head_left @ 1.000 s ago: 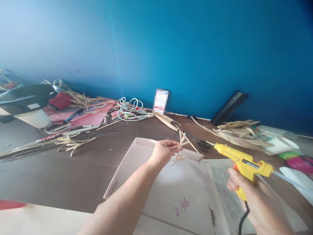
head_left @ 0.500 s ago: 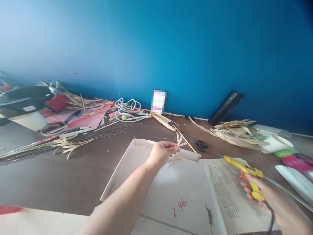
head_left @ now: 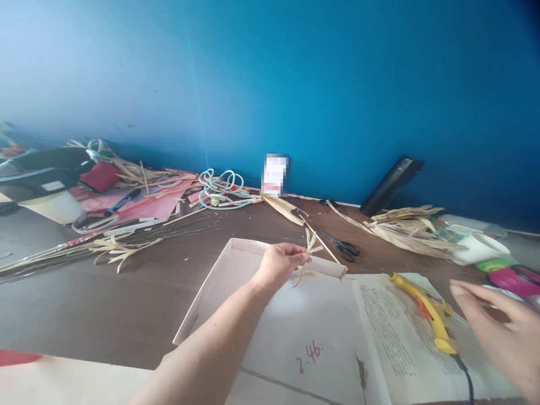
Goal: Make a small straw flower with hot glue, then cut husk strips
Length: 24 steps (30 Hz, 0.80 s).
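My left hand [head_left: 279, 263] is held out over a shallow white cardboard tray [head_left: 236, 245] and pinches a small piece made of dried straw strips [head_left: 309, 250]. A yellow glue gun [head_left: 426, 306] lies on a printed paper sheet [head_left: 394, 332] to the right of the tray, its black cord trailing toward me. My right hand [head_left: 500, 326] hovers just right of the gun with its fingers stretched out, slightly blurred, holding nothing.
Black scissors [head_left: 342, 246] lie behind the tray on the brown table [head_left: 126, 287]. Dried husks [head_left: 411, 228] pile at the right by a white cup [head_left: 478, 248]. A coiled pale cable [head_left: 221, 188], thin dark sticks [head_left: 126, 239], pink paper [head_left: 152, 203] and a black roll [head_left: 392, 183] lie further back.
My right hand lowered the glue gun from mid-air onto the printed sheet and let go of it, then drew away to the right. My left hand kept the straw piece nearly still.
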Tool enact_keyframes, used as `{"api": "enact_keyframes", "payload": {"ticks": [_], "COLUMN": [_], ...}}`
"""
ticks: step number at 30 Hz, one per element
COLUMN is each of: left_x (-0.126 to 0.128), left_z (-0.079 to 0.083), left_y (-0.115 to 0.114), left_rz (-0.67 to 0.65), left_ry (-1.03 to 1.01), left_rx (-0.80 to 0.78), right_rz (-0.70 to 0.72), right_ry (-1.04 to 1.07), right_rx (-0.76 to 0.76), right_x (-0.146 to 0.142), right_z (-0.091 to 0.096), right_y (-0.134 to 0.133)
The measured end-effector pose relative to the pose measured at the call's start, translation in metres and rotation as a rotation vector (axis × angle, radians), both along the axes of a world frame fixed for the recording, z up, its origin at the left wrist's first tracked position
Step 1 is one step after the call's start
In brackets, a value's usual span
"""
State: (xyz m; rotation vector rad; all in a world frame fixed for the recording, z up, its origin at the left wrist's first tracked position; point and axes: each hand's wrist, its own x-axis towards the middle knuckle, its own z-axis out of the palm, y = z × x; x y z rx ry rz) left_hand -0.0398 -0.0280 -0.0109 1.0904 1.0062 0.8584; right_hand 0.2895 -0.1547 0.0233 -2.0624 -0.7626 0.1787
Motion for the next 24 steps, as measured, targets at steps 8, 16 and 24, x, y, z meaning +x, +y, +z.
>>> {"api": "enact_keyframes", "payload": {"ticks": [8,16,24], "left_x": [-0.003,-0.004,0.0], "left_z": [0.002,0.003,-0.004], "left_y": [0.002,0.004,0.003], "left_rz": [0.035,0.088,0.051], "left_ry": [-0.032,-0.104,-0.069], "left_rx": [0.032,0.016,0.04], "right_rz": [0.742,0.757,0.73], "right_ry": [0.159,0.616,0.687], "right_rx": [-0.084,0.09,0.165], "right_x": [-0.151,-0.191,-0.19], "right_z": [0.001,-0.033,-0.033], "right_y": [0.069,0.101,0.096]}}
